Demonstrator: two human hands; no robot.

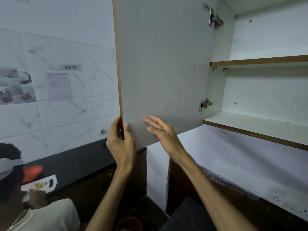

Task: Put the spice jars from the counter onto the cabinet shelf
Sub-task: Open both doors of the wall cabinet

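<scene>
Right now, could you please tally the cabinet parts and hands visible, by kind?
Cabinet doors: 1
Hinges: 2
Shelf boards: 2
Hands: 2, left hand gripping the door's edge, right hand open beside it
Total: 7

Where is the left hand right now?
Head view, centre: the left hand grips the open cabinet door at its lower free edge, beside the right hand.

Left hand (120, 144) grips open cabinet door (163, 64) edge.
</scene>
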